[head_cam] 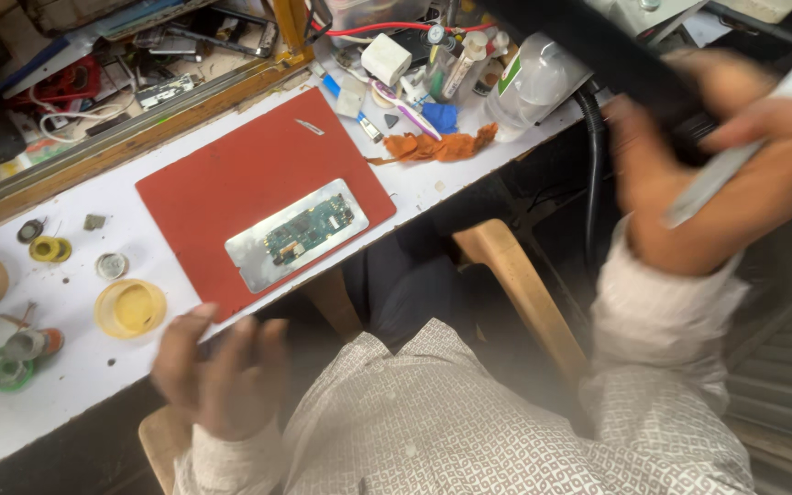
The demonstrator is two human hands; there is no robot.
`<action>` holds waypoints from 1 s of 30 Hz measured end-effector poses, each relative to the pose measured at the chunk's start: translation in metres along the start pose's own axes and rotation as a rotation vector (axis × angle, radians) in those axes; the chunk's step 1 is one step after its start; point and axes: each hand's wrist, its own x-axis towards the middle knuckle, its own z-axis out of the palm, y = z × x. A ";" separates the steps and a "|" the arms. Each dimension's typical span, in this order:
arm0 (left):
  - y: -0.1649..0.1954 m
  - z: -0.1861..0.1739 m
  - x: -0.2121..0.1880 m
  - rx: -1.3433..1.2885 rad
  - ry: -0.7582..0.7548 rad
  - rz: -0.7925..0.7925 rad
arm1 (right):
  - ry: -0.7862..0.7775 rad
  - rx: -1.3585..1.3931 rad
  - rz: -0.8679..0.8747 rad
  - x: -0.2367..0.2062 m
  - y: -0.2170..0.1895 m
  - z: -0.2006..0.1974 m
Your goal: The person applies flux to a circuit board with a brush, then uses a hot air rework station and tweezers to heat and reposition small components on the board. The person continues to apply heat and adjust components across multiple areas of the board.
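Head view, only one there is.

Left hand (217,371) sits at the near edge of the bench (66,302), fingers curled together onto the near edge of the red mat (249,179). Blurred, so I cannot tell whether it pinches the mat or just rests on it.

Right hand (735,179) is up off the bench at the right, well apart from the mat. Fingers are clamped round a white pen-shaped tool (744,151), which runs diagonally from upper right to lower left. Heavy motion blur. A black bar (616,55) crosses in front of the hand; cannot tell if the hand grips that too. A black hose (593,174) hangs below it.

Circuit board (309,229): small, green, rectangular, dense with tiny parts, lying flat and bare. It sits on a shiny metal plate (258,252), plate tilted diagonally on the mat near its front edge. Neither hand touches the board.

Left of the mat: a yellow dish (130,309), a yellow tape roll (48,248), a small metal tin (111,266), a green spool (6,371).

Behind the mat: an orange rag (442,145), a blue cloth (440,115), a white adapter (385,58), a clear bottle (529,87), a red wire (387,27).

Person wears a white patterned shirt (469,422) and sits on a wooden chair (524,284).
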 end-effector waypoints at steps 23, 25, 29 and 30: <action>-0.080 -0.022 0.074 0.358 0.021 0.355 | 0.231 1.394 0.052 -0.023 -0.195 0.037; -0.101 -0.025 0.074 0.373 0.086 0.309 | 0.191 1.433 0.281 -0.045 -0.201 0.017; -0.127 -0.039 0.079 0.361 0.191 0.272 | 0.159 1.471 0.552 -0.087 -0.195 -0.016; -0.130 -0.042 0.082 0.358 0.204 0.260 | 0.153 1.489 0.564 -0.095 -0.186 -0.021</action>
